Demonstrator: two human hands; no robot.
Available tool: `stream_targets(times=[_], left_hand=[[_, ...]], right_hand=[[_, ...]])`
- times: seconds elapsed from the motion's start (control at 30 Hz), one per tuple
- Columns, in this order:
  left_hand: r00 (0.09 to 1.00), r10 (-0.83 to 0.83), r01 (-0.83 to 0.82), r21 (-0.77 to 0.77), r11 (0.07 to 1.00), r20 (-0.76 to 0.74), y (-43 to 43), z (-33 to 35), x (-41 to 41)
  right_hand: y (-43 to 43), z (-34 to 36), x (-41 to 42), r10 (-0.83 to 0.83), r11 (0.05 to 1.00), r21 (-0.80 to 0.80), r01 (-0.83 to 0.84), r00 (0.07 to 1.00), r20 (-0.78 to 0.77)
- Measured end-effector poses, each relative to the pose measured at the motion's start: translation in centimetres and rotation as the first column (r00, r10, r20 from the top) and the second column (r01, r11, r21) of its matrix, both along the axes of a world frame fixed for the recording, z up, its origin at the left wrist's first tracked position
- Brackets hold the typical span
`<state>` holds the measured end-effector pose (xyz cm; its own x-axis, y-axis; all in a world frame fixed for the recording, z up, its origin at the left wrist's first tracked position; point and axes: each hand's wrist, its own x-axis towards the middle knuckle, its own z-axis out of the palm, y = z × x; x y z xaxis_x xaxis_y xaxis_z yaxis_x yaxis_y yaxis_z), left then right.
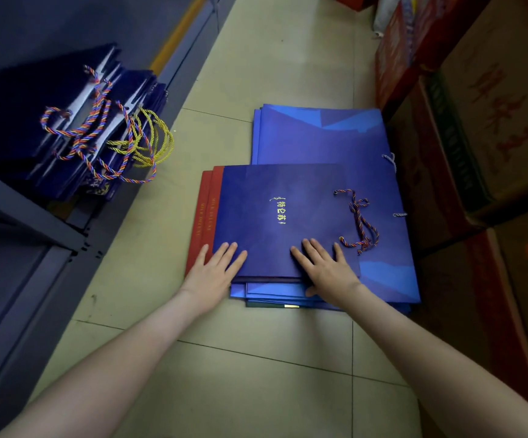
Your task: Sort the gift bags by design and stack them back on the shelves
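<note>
Top dark blue gift bag: gold characters "特仑苏", printed mid-face; red bag edges at its left: gold lettering, reads approx. "MILK DELUXE", one line per edge; cardboard box at right: large red characters, too blurred to read.

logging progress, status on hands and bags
Left hand, right hand open, flat on top dark blue bag. Floor pile mixed designs. Shelf stack reachable, nothing blocking.

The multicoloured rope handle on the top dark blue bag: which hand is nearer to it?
Right. The right hand lies flat on the dark blue bag beside the rope handle; the left hand rests at the bag's opposite corner, by the red bags.
</note>
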<state>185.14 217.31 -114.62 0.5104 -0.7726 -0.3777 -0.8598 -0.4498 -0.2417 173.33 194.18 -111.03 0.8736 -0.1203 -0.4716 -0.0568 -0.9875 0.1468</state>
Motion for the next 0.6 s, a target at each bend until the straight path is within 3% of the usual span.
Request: stream_targets(times=[0.13, 0.27, 0.4, 0.6], left_hand=[[0.999, -0.029, 0.029, 0.008, 1.000, 0.030, -0.8, -0.3, -0.4], [0.998, 0.017, -0.018, 0.031, 0.999, 0.060, -2.3, -0.6, -0.4], [0.988, -0.042, 0.085, -0.295, 0.952, 0.148, -3.0, -0.1, -0.1], [0.931, -0.055, 0.287, -0.631, 0.721, 0.362, -4.2, 4.7, 1.0]], right_hand=[[0.0, -0.3, 0.1, 0.061, 0.994, -0.094, -0.059, 0.998, 0.018], [-0.6, -1.8, -0.3, 0.066, 0.994, -0.092, -0.061, 0.996, 0.060], [0.0, -0.1, -0.2, 0.045, 0.996, -0.077, -0.037, 0.993, 0.108], [-2.3, 3.7, 0.4, 0.001, 0.995, -0.096, 0.032, 0.948, 0.320]])
